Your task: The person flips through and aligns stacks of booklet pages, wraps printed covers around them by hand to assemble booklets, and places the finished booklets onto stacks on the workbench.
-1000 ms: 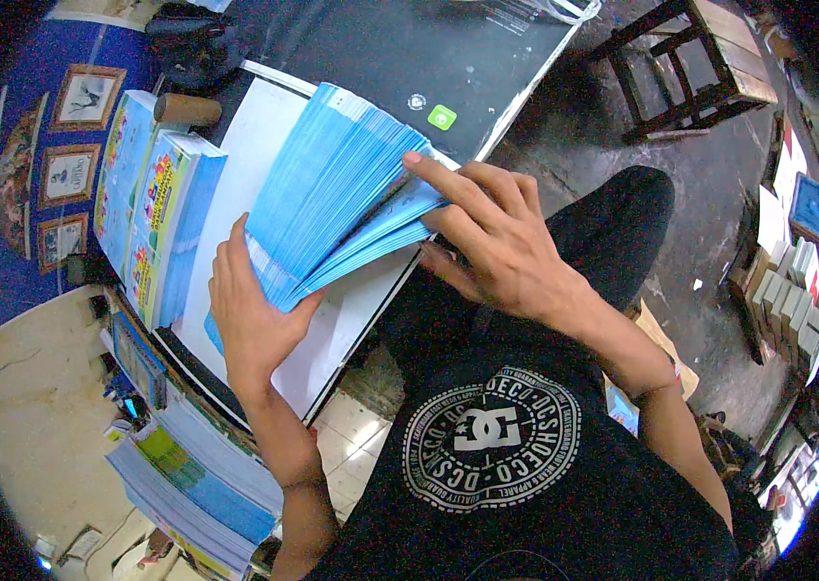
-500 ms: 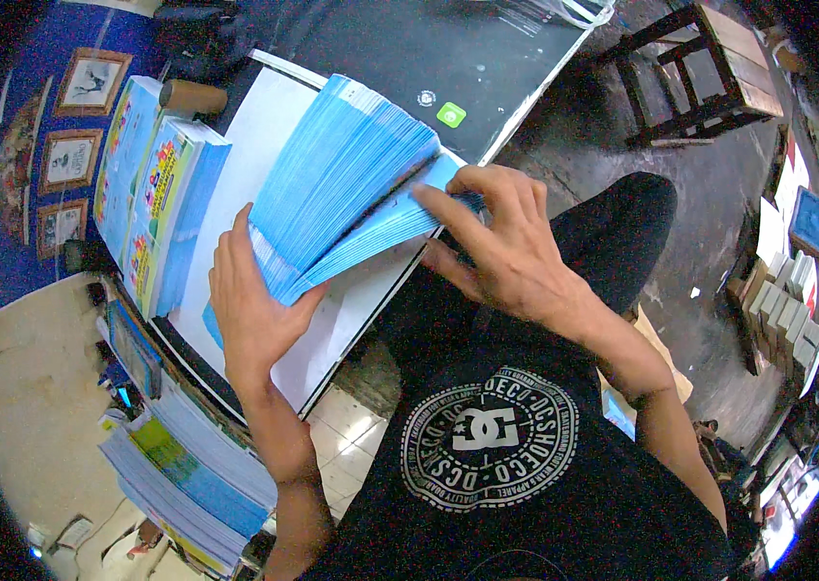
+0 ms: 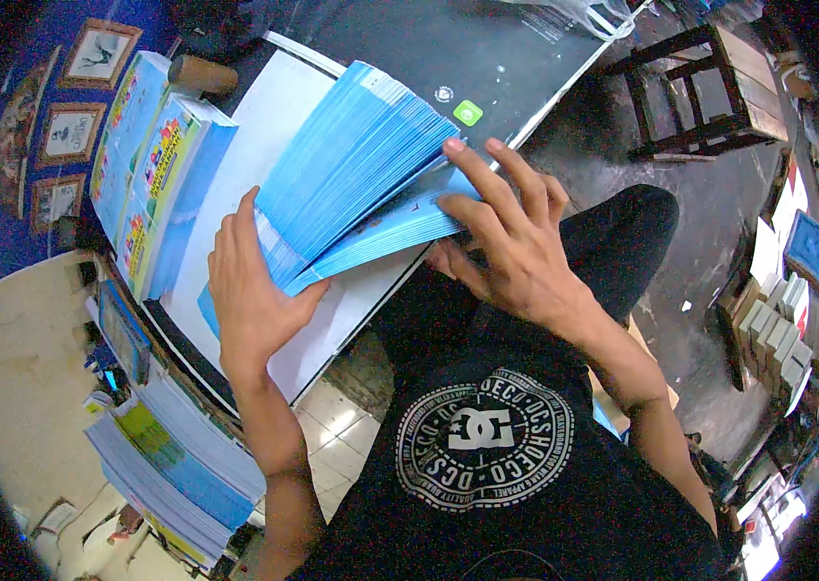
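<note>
A thick stack of blue printed sheets (image 3: 356, 160) is fanned out over a white sheet on the table. A gap splits it into a large upper part and a thinner lower bundle (image 3: 385, 242). My left hand (image 3: 259, 305) grips the stack's near left end, thumb at the lower edge and fingers along the left side. At the right end is my right hand (image 3: 530, 257), its fingers spread. One fingertip touches the upper fan's corner, another rests on the lower bundle's top sheet, and the thumb is by that bundle's edge.
Stacks of colourful booklets (image 3: 162, 194) stand left of the white sheet (image 3: 278, 107), beside a brown cardboard tube (image 3: 203, 75). The dark table (image 3: 400, 44) has its edge by my right hand. A wooden stool (image 3: 710, 92) stands at far right; more paper stacks (image 3: 177, 465) lie lower left.
My right hand's fingers have spread and reached up toward the upper fan's corner. The gap shows more of the lower bundle's top sheet. My left hand keeps its hold; the view has shifted slightly.
</note>
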The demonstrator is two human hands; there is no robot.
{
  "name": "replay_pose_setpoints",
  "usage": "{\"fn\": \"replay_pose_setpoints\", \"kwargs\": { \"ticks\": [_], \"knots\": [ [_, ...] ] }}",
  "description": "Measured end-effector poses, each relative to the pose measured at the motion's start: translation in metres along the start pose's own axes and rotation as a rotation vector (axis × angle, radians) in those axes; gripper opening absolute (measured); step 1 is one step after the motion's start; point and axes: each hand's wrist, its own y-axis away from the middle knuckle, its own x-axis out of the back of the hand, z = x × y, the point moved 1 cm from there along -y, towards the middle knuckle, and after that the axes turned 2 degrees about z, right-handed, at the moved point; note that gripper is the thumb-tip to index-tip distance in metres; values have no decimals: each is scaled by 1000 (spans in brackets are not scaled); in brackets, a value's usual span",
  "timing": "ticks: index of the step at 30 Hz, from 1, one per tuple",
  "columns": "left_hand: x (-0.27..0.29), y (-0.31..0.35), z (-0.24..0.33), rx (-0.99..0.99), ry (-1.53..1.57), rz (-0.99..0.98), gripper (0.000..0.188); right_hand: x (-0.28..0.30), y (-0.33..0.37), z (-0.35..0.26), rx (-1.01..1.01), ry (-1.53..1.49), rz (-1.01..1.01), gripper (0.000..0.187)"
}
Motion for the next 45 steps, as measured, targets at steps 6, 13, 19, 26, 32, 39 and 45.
{"fn": "replay_pose_setpoints", "kwargs": {
  "ticks": [6, 13, 19, 26, 32, 39, 45],
  "knots": [
    [-1, 0, 1, -4, -9, 5, 109, 3, -4, 1, -8, -22, -2, 54],
    [0, 0, 1, 8, -7, -6, 109, 3, -7, 0, -1, -10, 39, 54],
    [-1, 1, 0, 2, -6, 3, 109, 3, -10, 0, 21, 25, -10, 58],
    [-2, 0, 1, -2, -12, 8, 108, 6, -13, 0, 21, 36, 3, 56],
    [-1, 0, 2, -5, -15, 9, 108, 5, -13, 0, 15, 3, 40, 54],
    [-1, 1, 0, -7, -12, 11, 109, 6, -18, 0, 23, -181, 63, 51],
    [-3, 0, -1, 3, 0, 3, 111, 6, -19, -1, 2, -213, 73, 47]
  ]
}}
